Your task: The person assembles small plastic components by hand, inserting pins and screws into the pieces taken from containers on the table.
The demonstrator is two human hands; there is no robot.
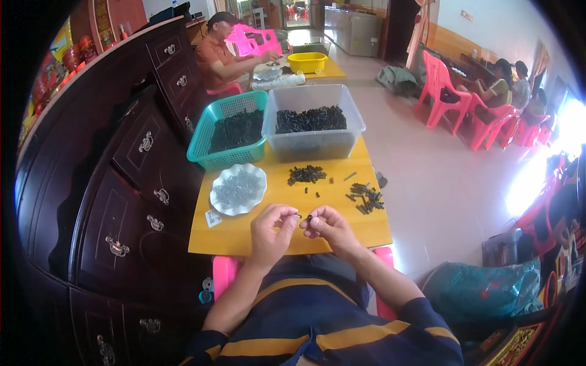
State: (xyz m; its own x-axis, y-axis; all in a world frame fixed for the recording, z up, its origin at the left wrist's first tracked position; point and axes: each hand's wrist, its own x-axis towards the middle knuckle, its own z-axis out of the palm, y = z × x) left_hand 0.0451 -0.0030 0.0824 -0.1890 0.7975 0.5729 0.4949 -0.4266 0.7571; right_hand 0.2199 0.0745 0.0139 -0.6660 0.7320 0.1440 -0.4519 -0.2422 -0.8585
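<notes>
Above the near part of a yellow table, my left hand pinches a tiny dark piece between thumb and fingertips. Close beside it, my right hand grips a small black cylindrical part. The fingertips of both hands nearly meet. Beyond them lie a pile of short black parts and a few loose ones. A second pile of longer black parts is to the right. On the left, a white scalloped plate holds many small clear pieces.
A green basket and a clear plastic bin, both holding black parts, stand at the table's far end. A dark wooden cabinet borders the left side. Another person works at a farther table near a yellow basin. Pink chairs stand right.
</notes>
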